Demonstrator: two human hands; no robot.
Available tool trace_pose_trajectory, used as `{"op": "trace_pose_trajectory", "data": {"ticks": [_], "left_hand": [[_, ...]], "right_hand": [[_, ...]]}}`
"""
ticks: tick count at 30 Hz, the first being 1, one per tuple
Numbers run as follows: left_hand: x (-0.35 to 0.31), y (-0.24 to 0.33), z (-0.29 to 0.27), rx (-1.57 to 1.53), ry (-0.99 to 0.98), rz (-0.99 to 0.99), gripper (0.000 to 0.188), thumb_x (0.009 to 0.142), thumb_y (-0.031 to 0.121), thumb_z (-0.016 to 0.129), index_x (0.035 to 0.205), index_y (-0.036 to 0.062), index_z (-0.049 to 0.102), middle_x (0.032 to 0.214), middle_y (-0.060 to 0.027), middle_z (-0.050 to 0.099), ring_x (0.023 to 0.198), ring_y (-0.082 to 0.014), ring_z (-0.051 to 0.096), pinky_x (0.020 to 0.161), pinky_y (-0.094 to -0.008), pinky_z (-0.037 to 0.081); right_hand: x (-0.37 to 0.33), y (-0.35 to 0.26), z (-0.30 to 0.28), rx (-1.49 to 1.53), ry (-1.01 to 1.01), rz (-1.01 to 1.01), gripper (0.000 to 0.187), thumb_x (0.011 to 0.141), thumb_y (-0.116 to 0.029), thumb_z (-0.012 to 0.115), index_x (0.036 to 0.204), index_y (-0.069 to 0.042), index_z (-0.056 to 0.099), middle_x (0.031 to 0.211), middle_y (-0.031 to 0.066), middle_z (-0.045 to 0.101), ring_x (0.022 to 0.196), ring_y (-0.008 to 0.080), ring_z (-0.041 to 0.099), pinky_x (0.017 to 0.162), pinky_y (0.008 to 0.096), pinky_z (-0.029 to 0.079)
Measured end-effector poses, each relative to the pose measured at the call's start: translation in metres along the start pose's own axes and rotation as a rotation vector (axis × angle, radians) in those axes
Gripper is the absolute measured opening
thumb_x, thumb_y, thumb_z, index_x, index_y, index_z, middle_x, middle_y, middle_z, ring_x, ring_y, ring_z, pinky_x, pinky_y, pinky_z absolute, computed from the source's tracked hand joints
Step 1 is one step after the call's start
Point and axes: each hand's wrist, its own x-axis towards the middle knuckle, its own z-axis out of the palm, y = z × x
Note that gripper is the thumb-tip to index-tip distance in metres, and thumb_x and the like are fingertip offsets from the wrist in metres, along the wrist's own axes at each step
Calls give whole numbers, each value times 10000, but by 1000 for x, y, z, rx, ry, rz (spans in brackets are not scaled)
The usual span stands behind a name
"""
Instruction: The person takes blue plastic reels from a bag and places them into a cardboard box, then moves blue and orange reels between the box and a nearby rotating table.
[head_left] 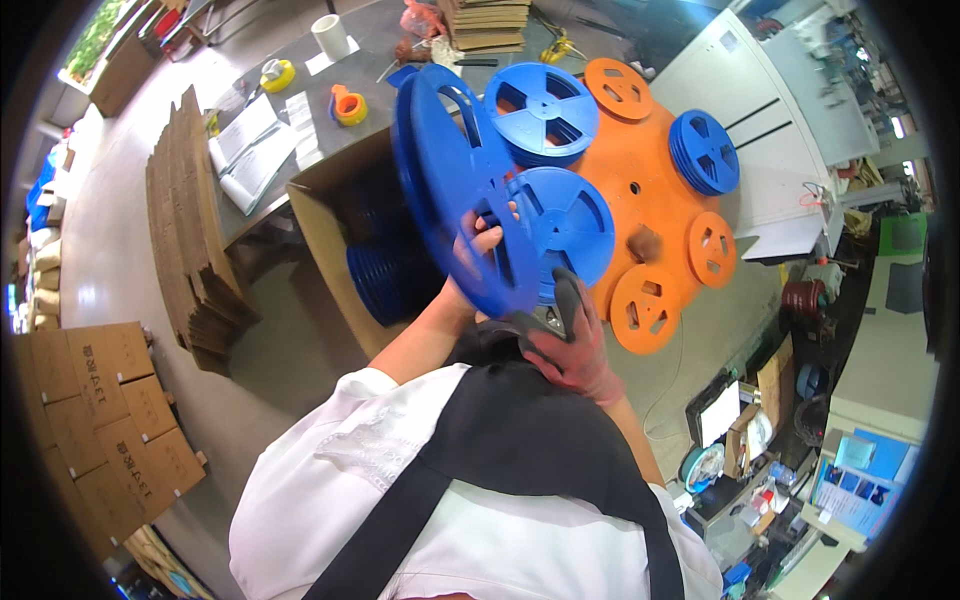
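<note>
My left hand (pixel 478 248) is bare and closed on a large blue plastic reel (pixel 432 165), its fingers showing through a cut-out in the disc. The reel is tilted up on edge and smeared by motion. Close to its lower edge is my right hand (pixel 572 350), in a reddish glove with dark fingers; the fingers are apart and I see nothing held in them. Just beyond the right hand, a blue reel stack (pixel 565 222) lies flat on an orange round table (pixel 655 170). Another blue reel stack (pixel 543 110) lies farther back.
Left of the table, an open carton (pixel 330 250) holds several blue reels (pixel 378 285). More blue reels (pixel 704 152) sit at the table's far right, with orange discs (pixel 645 308) around its rim. Flattened cardboard (pixel 190 230) leans by a grey workbench (pixel 375 35). Stacked boxes (pixel 105 410) stand at left.
</note>
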Motion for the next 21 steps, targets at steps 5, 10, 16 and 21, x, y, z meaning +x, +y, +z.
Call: {"op": "trace_pose_trajectory", "data": {"ticks": [5,10,16,21], "left_hand": [[-16,43,1,-380,1,-248,615,866,385,570,1350,19,469,1272,-149,577,1188,-280,568,1025,-412,475],[-31,52,-7,-515,1,-364,685,831,447,600,1341,7,481,1245,-141,593,1162,-286,589,1033,-407,470],[-31,43,-26,-561,-55,-269,705,835,452,593,1344,-19,464,1240,-152,593,1147,-290,598,1046,-415,458],[-32,44,-37,-599,-35,-296,691,846,438,580,1344,-25,460,1239,-153,593,1149,-291,597,1063,-411,442]], "right_hand": [[-25,2,7,172,246,375,429,802,-131,686,1225,-95,625,1490,191,339,1371,433,354,1080,493,366],[-51,22,28,588,388,649,634,856,13,546,1459,-65,367,1568,126,242,1427,326,308,1115,440,342],[-70,36,39,775,381,988,560,938,-27,495,1476,-46,343,1543,85,314,1403,231,339,1124,356,302],[-87,50,55,809,378,1078,516,972,-37,458,1476,-33,348,1496,91,387,1371,215,369,1128,343,287]]}}
